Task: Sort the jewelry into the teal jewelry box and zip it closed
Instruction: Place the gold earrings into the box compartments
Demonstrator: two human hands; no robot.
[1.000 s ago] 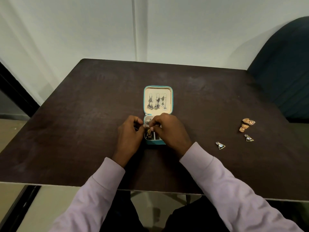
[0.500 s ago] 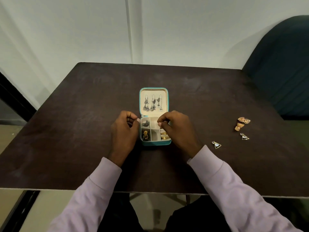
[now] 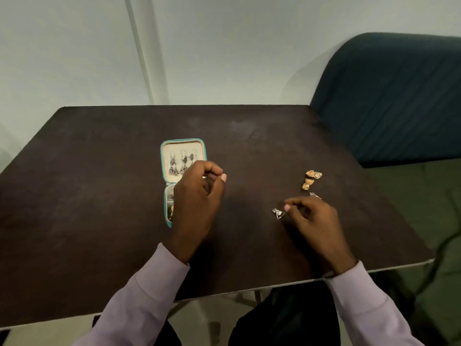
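Sorting step: my right hand (image 3: 315,221), loosely curled and empty, reaches the triangle earring (image 3: 278,213); left hand (image 3: 199,196) curled over the box (image 3: 183,143), contents unclear. Next: pinch the earring.

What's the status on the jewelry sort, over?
Left hand loosely curled over the open teal jewelry box, holding nothing visible. Right hand reaching at the triangular earring, not gripping. Gold earrings loose on the table. Nothing blocking.

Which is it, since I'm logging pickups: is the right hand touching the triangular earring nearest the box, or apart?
Cannot tell. In the head view the right hand has a fingertip right beside the triangular earring, but neither contact nor gap shows plainly.
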